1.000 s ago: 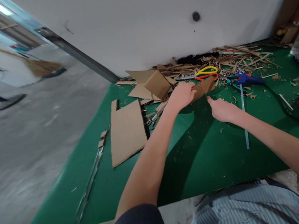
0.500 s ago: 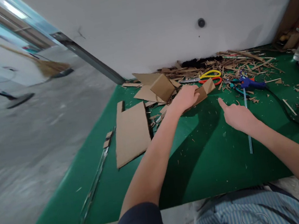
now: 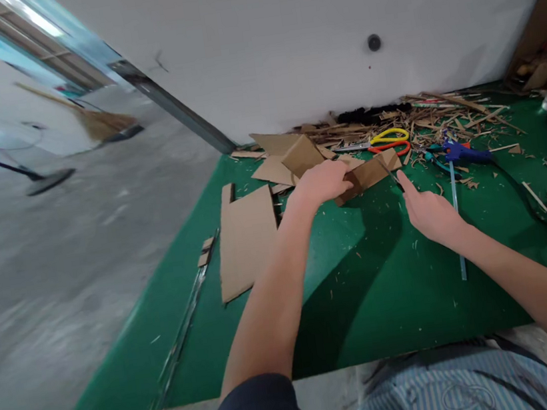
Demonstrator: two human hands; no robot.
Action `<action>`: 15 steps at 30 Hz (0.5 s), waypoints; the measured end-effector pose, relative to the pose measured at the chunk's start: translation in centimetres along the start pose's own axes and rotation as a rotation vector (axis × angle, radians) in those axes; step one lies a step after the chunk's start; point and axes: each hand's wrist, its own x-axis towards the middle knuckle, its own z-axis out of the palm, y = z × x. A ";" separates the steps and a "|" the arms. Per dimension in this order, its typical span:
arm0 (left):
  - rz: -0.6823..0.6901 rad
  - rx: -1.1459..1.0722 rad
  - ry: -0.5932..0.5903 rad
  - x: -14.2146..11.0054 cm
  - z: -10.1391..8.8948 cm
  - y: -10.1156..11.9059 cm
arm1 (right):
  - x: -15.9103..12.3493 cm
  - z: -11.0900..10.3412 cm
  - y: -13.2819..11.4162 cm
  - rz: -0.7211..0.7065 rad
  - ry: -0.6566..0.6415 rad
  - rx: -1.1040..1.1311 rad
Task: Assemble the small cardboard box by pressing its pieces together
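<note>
A folded piece of brown corrugated cardboard (image 3: 367, 174) lay near the back of the green cutting mat (image 3: 365, 287), in front of the heap of cardboard offcuts. It was a short strip, creased into angled panels, tilted so that its right end rose slightly. The left hand (image 3: 323, 181) gripped its left end from above, fingers curled over the top edge. A thin dark blade (image 3: 393, 176), pinched in the right hand (image 3: 431, 214), touched the strip's right end.
</note>
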 end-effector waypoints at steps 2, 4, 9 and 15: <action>0.011 -0.009 0.043 0.0 0.0 0.6 | 0.1 0.0 -0.5 -0.010 -0.010 -0.008; 0.015 -0.006 0.074 0.0 0.1 1.1 | 0.3 -0.1 -1.0 -0.014 -0.009 -0.015; 0.031 -0.003 0.097 0.2 0.5 1.1 | 0.8 -0.3 -1.8 -0.017 0.000 -0.004; 0.043 -0.004 0.103 0.0 0.4 1.5 | 1.3 -0.8 -2.4 0.010 -0.020 -0.020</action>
